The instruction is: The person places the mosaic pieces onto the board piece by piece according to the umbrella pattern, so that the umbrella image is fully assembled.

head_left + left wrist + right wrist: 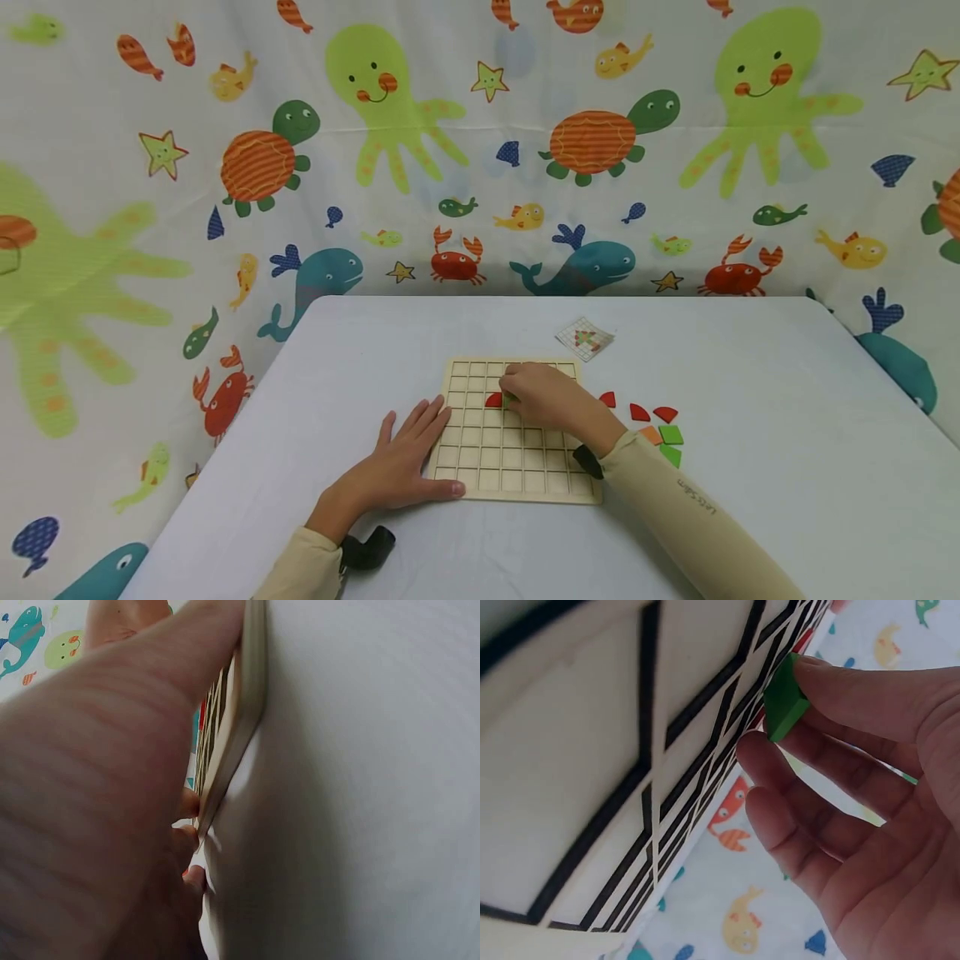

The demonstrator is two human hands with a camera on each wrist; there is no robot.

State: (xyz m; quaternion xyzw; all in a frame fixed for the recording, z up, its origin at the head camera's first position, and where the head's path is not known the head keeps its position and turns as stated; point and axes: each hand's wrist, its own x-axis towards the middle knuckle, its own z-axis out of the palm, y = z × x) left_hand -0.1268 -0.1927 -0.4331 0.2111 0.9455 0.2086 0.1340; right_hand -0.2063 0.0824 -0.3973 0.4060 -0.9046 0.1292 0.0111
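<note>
My right hand [543, 396] is over the upper middle of a pale wooden grid board [487, 479]. Between its thumb and a finger it pinches a green square tile [784, 701], held at a slant close to the grid. Mostly hidden in the head view, this tile is beside a red quarter-round tile [493, 400] lying on the board. Flat and with its fingers spread, my left hand [401, 467] rests along the board's left side. Its fingertips touch that edge, and its thumb lies at the near left corner.
Right of the board lie several loose tiles: red quarter-rounds [639, 412], an orange tile [651, 435] partly behind the right forearm, and green tiles [671, 434]. A small pattern card [585, 338] lies beyond the board. Behind the white table [787, 400] hangs a sea-animal curtain [480, 142].
</note>
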